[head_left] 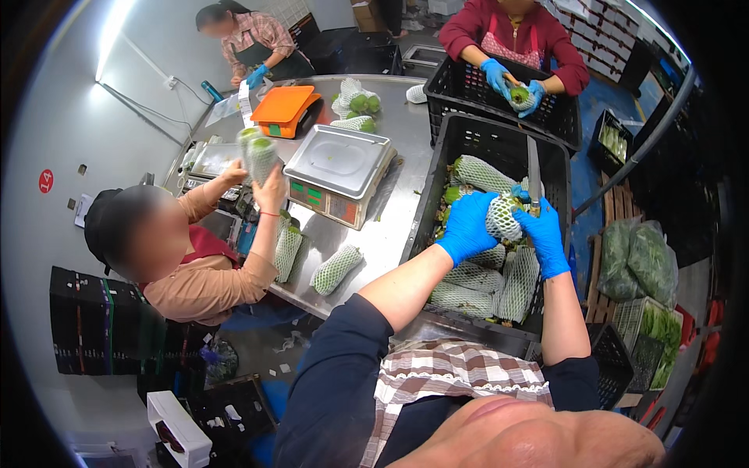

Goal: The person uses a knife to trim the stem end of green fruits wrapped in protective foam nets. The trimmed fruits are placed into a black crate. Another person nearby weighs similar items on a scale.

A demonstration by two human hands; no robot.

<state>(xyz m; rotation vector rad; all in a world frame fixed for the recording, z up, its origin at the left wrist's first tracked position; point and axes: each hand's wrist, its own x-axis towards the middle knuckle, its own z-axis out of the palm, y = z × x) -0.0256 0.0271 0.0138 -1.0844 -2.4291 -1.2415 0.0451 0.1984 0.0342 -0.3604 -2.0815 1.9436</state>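
The netted vegetable (503,220) is held up between both gloved hands, above the load of the black crate (499,130). The left hand (466,226) is curled about its left side, fingers closed on the foam net. The right hand (544,234) lies against its right side and is closed round the knife (534,168), whose handle is largely hidden; how firmly each presses I cannot tell. The blade points up and away from the wearer, which probably keeps its length clear of both gloves. Directly below the grip, further netted pieces (466,298) lie packed along the crate's near end, presumably within easy reach. Left of the grip, the steel table (409,168) adjoins the crate and bears a flat-topped weighing scale (339,160), with an orange scale (285,111) beyond. One loose netted piece (336,269) lies near the table's edge. Farther left, a co-worker (195,265) raises two netted pieces; beyond the grip, another in red sleeves (558,58) works over a second black crate (438,95).
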